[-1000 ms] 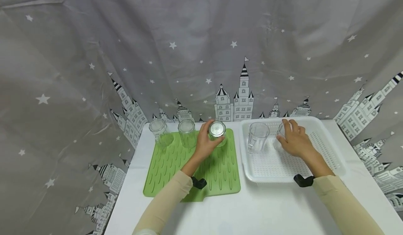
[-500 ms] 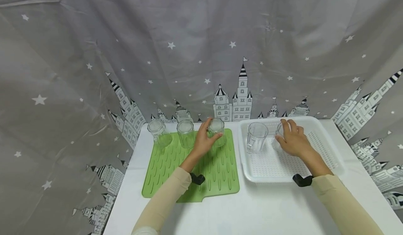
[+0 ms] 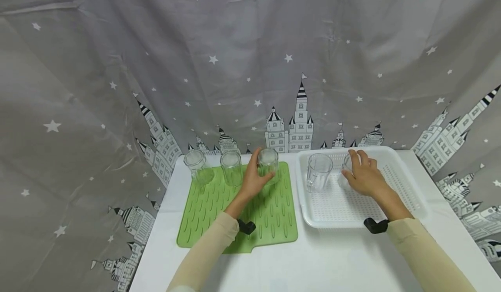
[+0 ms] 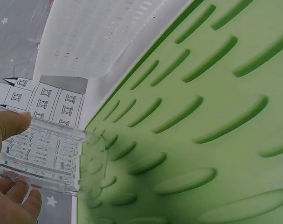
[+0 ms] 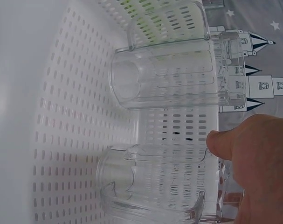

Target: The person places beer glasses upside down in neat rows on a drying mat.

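My left hand grips a clear glass mug at the back right of the green ridged mat. That mug stands base up, and in the left wrist view its lower end meets the mat between thumb and fingers. Over the white perforated basket, my right hand holds a second glass mug near its upper end. The thumb lies on the near side in the right wrist view; the fingers are mostly hidden behind the glass.
Two more glass mugs, one at the far left and one beside it, line the mat's back edge. Another mug stands in the basket's left part. A grey castle-print curtain hangs behind the white table.
The mug in my left hand has come down onto the mat, its shiny base no longer tipped toward the head camera. My right hand has stayed at its mug in the basket.
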The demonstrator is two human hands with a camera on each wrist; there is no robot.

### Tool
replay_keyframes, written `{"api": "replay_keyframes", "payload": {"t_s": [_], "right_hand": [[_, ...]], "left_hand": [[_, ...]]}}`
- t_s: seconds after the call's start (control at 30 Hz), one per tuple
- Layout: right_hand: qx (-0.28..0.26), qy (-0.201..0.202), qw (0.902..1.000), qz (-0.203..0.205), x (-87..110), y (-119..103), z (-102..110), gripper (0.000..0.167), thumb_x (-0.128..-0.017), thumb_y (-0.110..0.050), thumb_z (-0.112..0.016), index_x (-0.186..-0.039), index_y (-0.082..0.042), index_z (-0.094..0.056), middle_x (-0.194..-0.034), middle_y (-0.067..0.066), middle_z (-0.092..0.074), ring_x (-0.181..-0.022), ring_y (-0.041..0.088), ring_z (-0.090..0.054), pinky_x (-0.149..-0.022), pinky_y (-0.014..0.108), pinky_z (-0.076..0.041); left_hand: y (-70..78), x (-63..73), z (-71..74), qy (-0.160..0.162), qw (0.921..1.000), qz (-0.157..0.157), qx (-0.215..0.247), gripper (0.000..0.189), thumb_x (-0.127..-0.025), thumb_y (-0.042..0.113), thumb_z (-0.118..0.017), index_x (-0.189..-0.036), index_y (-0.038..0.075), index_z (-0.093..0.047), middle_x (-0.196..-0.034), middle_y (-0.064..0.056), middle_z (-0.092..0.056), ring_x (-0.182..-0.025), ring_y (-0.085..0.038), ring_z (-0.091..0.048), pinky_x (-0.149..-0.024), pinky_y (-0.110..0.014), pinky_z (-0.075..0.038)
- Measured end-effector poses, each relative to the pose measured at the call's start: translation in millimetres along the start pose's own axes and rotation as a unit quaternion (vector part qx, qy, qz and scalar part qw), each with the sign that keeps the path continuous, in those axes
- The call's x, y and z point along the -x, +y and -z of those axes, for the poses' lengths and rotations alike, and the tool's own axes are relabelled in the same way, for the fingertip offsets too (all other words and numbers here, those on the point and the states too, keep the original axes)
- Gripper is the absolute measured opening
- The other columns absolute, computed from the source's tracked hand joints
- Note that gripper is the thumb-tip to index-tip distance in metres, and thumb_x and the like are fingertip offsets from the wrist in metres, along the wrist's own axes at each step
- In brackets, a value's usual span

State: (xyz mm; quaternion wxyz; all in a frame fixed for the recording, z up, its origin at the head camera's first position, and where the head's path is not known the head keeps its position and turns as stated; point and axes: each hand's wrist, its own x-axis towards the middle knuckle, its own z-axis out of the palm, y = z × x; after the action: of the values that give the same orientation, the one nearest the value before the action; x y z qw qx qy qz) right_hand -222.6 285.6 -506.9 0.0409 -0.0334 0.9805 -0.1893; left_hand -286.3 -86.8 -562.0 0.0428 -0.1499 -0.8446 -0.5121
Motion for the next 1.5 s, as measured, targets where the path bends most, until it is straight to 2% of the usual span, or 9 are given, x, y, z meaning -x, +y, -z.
{"api": "replay_keyframes", "payload": {"t_s": [0.23,0.4,0.57,0.77,0.93,1.1,1.2,1.37,1.5], "right_hand": [[-0.002,-0.003,1.0000,-0.001,-0.8,-2.3,-4.4,0.078,-0.113,-0.032,-0.049,-0.168,0.005,-0.008,-0.169,0.040,-0.009,-0.145,0.074,-0.021,-0.105,0.086,-0.041],[-0.005,-0.011,0.9999,-0.003,0.2,-4.7,-5.0,0.078,-0.113,-0.032,-0.049,-0.168,0.005,-0.008,-0.169,0.040,-0.008,-0.146,0.073,-0.021,-0.102,0.085,-0.044],[-0.009,-0.013,0.9999,-0.004,0.1,-4.5,-2.9,0.078,-0.113,-0.033,-0.047,-0.168,0.003,-0.006,-0.169,0.040,-0.007,-0.145,0.073,-0.020,-0.099,0.084,-0.045],[-0.012,-0.016,0.9998,-0.006,1.5,-2.0,-1.4,0.078,-0.114,-0.034,-0.047,-0.168,0.003,-0.005,-0.169,0.040,-0.006,-0.146,0.073,-0.019,-0.100,0.085,-0.045],[-0.017,-0.015,0.9997,-0.005,3.0,0.2,-0.9,0.078,-0.114,-0.034,-0.047,-0.168,0.003,-0.005,-0.169,0.040,-0.006,-0.145,0.073,-0.018,-0.099,0.086,-0.044],[-0.025,-0.014,0.9996,0.001,4.9,1.4,-0.3,0.078,-0.114,-0.033,-0.047,-0.168,0.004,-0.004,-0.168,0.041,-0.006,-0.143,0.075,-0.018,-0.098,0.087,-0.044],[-0.026,-0.013,0.9996,0.004,5.9,0.7,0.6,0.078,-0.114,-0.033,-0.047,-0.168,0.004,-0.004,-0.168,0.041,-0.007,-0.142,0.075,-0.019,-0.097,0.087,-0.044],[-0.028,-0.010,0.9995,0.005,5.8,-1.2,2.6,0.078,-0.114,-0.032,-0.047,-0.167,0.005,-0.004,-0.167,0.041,-0.007,-0.142,0.074,-0.019,-0.096,0.087,-0.044],[-0.025,-0.008,0.9996,0.007,4.6,-3.1,3.4,0.078,-0.114,-0.032,-0.047,-0.167,0.006,-0.005,-0.167,0.042,-0.006,-0.143,0.074,-0.019,-0.098,0.088,-0.042]], "left_hand": [[-12.4,29.4,4.8,0.003,0.9977,0.020,0.065,0.101,-0.096,0.011,-0.081,-0.173,0.010,-0.016,-0.177,-0.021,-0.028,-0.163,-0.041,-0.033,-0.135,-0.057,-0.031],[-21.0,68.2,17.2,0.007,0.9969,0.031,0.072,0.094,-0.098,0.013,-0.080,-0.172,0.011,-0.022,-0.174,-0.020,-0.033,-0.163,-0.039,-0.034,-0.134,-0.057,-0.032],[-28.0,111.2,41.1,0.014,0.9970,0.031,0.069,0.080,-0.099,0.016,-0.079,-0.167,0.011,-0.036,-0.169,-0.020,-0.042,-0.159,-0.040,-0.039,-0.131,-0.058,-0.037],[-45.2,158.7,79.5,0.058,0.9951,0.078,0.018,0.064,-0.099,0.021,-0.080,-0.156,0.011,-0.053,-0.161,-0.011,-0.054,-0.154,-0.036,-0.048,-0.129,-0.056,-0.040],[-62.2,187.8,112.5,0.108,0.9871,0.104,-0.055,0.059,-0.097,0.019,-0.081,-0.151,0.010,-0.058,-0.156,-0.014,-0.056,-0.153,-0.040,-0.047,-0.127,-0.065,-0.037],[-78.5,210.4,136.8,0.144,0.9728,0.130,-0.126,0.050,-0.098,0.017,-0.079,-0.145,0.011,-0.063,-0.157,-0.016,-0.056,-0.153,-0.043,-0.046,-0.127,-0.066,-0.034],[-85.6,221.1,144.2,0.151,0.9665,0.150,-0.143,0.047,-0.098,0.017,-0.079,-0.143,0.009,-0.065,-0.158,-0.018,-0.055,-0.153,-0.044,-0.044,-0.128,-0.067,-0.032],[-91.6,229.5,146.3,0.145,0.9665,0.159,-0.139,0.046,-0.097,0.015,-0.081,-0.140,0.008,-0.067,-0.159,-0.020,-0.054,-0.156,-0.046,-0.039,-0.130,-0.068,-0.027],[-93.2,231.4,142.2,0.145,0.9666,0.147,-0.152,0.047,-0.094,0.013,-0.082,-0.138,0.007,-0.068,-0.158,-0.022,-0.054,-0.158,-0.048,-0.033,-0.130,-0.070,-0.023]]}}
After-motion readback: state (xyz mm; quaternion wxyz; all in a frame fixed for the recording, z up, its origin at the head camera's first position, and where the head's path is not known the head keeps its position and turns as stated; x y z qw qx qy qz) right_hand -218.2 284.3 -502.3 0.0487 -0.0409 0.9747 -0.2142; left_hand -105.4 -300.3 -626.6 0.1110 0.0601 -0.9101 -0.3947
